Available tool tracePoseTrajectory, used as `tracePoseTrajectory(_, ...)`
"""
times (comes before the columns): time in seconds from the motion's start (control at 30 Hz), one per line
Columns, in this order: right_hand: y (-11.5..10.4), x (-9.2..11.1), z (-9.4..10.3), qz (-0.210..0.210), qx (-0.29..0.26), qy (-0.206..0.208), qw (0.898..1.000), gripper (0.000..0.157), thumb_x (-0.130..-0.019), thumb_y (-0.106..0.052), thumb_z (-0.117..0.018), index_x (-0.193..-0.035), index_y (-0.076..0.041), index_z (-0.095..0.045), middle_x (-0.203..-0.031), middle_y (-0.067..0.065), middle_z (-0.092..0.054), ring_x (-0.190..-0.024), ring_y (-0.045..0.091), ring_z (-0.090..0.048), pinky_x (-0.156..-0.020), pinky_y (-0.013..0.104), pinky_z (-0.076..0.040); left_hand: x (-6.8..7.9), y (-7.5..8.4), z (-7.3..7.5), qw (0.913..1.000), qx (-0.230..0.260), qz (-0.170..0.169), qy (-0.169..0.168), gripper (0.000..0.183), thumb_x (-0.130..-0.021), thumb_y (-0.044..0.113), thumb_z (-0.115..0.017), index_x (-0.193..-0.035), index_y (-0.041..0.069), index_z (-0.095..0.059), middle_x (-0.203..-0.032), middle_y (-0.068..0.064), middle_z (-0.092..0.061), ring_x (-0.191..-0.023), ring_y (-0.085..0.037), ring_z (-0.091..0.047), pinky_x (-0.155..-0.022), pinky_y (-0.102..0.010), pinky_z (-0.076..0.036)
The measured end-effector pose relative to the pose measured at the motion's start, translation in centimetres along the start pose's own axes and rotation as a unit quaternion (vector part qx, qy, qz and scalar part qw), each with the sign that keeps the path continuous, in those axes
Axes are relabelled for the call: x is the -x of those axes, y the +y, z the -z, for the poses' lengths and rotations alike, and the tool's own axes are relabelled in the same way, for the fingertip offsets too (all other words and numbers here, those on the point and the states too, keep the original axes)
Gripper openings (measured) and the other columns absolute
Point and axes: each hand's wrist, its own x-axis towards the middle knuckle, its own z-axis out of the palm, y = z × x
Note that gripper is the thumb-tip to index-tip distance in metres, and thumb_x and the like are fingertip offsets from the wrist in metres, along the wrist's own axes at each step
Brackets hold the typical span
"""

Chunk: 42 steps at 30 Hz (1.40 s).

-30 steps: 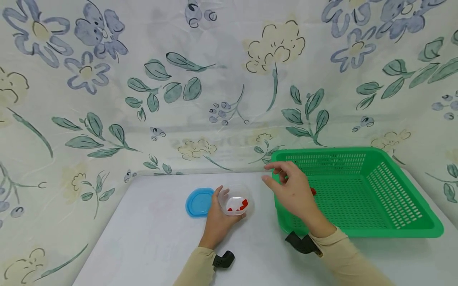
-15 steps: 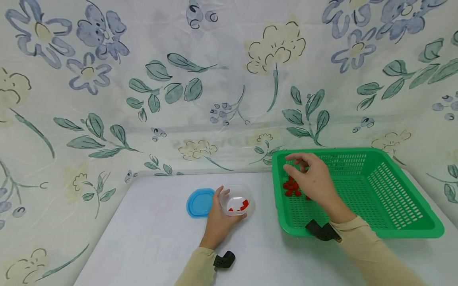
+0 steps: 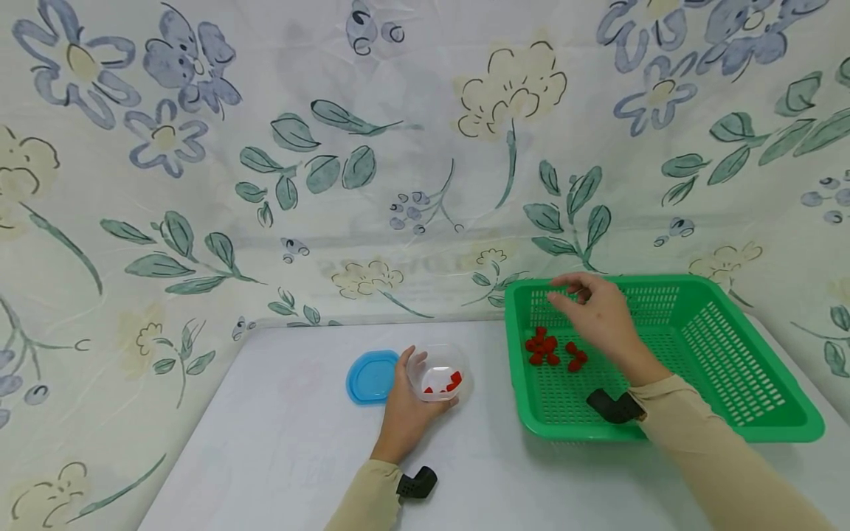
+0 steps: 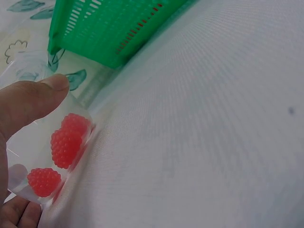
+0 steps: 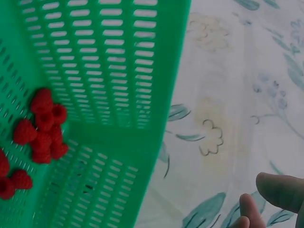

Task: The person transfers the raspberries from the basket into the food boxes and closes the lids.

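Observation:
My left hand (image 3: 406, 411) grips a small clear plastic container (image 3: 434, 375) that stands on the table, its thumb along the near side. A few red raspberries (image 4: 66, 148) lie inside the container, seen through its wall in the left wrist view. Over the green basket (image 3: 724, 433) hovers my right hand (image 3: 600, 316), fingers loosely bent, with nothing visible between thumb and fingertips. Several more raspberries (image 3: 543, 346) sit in the left part of the basket floor, clustered in two groups. In the right wrist view only the thumb (image 5: 282, 190) and some fingertips show.
A blue lid (image 3: 372, 377) lies flat on the white table (image 3: 279, 442), left of the container. Behind the table hangs a flowered cloth (image 3: 425, 162). The basket's raised, slotted walls stand at the right, with the table's far edge close behind.
My right hand has moved right and away from the container, farther over the basket, uncovering the raspberries there. The left hand and the container have stayed in place.

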Motion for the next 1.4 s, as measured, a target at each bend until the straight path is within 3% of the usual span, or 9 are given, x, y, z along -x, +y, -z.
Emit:
tracePoseTrajectory(0.2,1.3,-0.8,0.5,-0.017,-0.001,-0.025,1.0,0.035,-0.101,-0.025,-0.063,-0.125,0.0,-0.065,-0.114,0.019,-0.058,-0.091,0.028,-0.047,-0.073,0.04,-0.041,0.0,0.1,-0.1,1.0,-0.003,-0.001,0.001,0.107,-0.071,0.023,-0.093,-0.155,0.017,-0.026,-0.149,-0.003,-0.049,-0.137,-0.033,-0.044,-0.108,-0.058,-0.041)
tracePoseTrajectory(0.43,3.3,-1.4,0.7,-0.038,-0.015,-0.077,0.996,0.037,-0.101,-0.024,-0.063,-0.129,0.001,-0.063,-0.104,0.014,-0.053,-0.083,0.027,-0.042,-0.068,0.039,-0.038,-0.1,0.2,-0.1,1.0,-0.004,-0.003,0.0,0.107,-0.071,0.023,-0.093,-0.155,0.017,-0.026,-0.15,-0.004,-0.049,-0.137,-0.033,-0.044,-0.108,-0.058,-0.041)
tracePoseTrajectory(0.53,4.0,-1.5,0.9,-0.057,-0.033,-0.108,0.992,0.042,-0.101,-0.025,-0.062,-0.133,0.002,-0.059,-0.117,0.02,-0.054,-0.098,0.033,-0.049,-0.077,0.043,-0.045,-0.1,0.2,-0.1,1.0,-0.004,-0.004,0.0,0.107,-0.072,0.024,-0.093,-0.155,0.017,-0.026,-0.149,-0.004,-0.049,-0.136,-0.033,-0.045,-0.108,-0.057,-0.041)
tracePoseTrajectory(0.67,4.8,-2.0,1.4,-0.082,-0.047,-0.147,0.985,0.047,-0.101,-0.027,-0.062,-0.138,0.002,-0.055,-0.134,0.025,-0.048,-0.117,0.039,-0.048,-0.089,0.051,-0.047,-0.1,0.3,-0.1,1.0,-0.004,-0.004,0.001,0.107,-0.072,0.024,-0.093,-0.155,0.017,-0.026,-0.149,-0.004,-0.049,-0.136,-0.033,-0.044,-0.109,-0.057,-0.04)
tracePoseTrajectory(0.9,6.4,-2.5,1.7,-0.093,-0.021,-0.189,0.977,0.047,-0.1,-0.025,-0.062,-0.136,0.005,-0.056,-0.111,0.017,-0.055,-0.1,0.036,-0.051,-0.08,0.047,-0.045,-0.2,0.4,-0.1,1.0,-0.002,-0.001,0.0,0.107,-0.071,0.025,-0.093,-0.155,0.017,-0.026,-0.149,-0.004,-0.049,-0.136,-0.033,-0.044,-0.109,-0.058,-0.04)
tracePoseTrajectory(1.13,7.4,-2.6,1.2,-0.096,-0.02,-0.231,0.968,0.047,-0.098,-0.022,-0.065,-0.135,0.006,-0.057,-0.111,0.016,-0.058,-0.102,0.035,-0.054,-0.084,0.049,-0.047,-0.1,0.4,0.0,1.0,-0.003,0.007,-0.002,0.108,-0.071,0.026,-0.093,-0.155,0.018,-0.026,-0.149,-0.003,-0.049,-0.138,-0.033,-0.043,-0.109,-0.058,-0.039)
tracePoseTrajectory(1.4,8.3,-2.5,0.6,-0.118,0.001,-0.257,0.959,0.046,-0.096,-0.017,-0.065,-0.133,0.009,-0.056,-0.131,0.032,-0.053,-0.122,0.051,-0.048,-0.099,0.063,-0.044,0.0,0.3,0.1,1.0,0.0,0.003,-0.002,0.108,-0.071,0.026,-0.093,-0.155,0.017,-0.026,-0.15,-0.003,-0.049,-0.137,-0.032,-0.044,-0.109,-0.058,-0.04)
